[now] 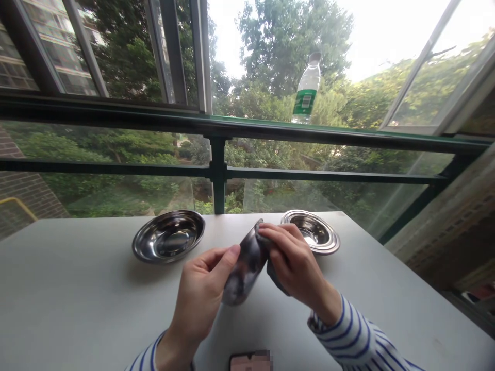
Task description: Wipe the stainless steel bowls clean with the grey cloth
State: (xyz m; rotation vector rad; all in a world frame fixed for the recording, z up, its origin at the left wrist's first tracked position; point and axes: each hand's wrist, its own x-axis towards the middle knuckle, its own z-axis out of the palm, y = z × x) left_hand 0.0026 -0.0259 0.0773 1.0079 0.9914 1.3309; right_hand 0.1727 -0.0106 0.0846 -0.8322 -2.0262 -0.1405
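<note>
A shiny stainless steel bowl is held up on its edge above the table, seen from the side. My left hand grips its left edge, thumb on the near side. My right hand is closed around a dark grey cloth, pressing it against the bowl's upper right rim. The cloth hangs below my fingers, and part of it is hidden behind them. To the left sits another steel bowl. At the right, beyond my right hand, are steel bowls that look nested, partly covered by that hand.
Everything is over a white table. A phone lies at its near edge, cut off by the frame. Behind the table runs a dark green railing with glass panels. On its ledge stands a clear plastic bottle with a green label.
</note>
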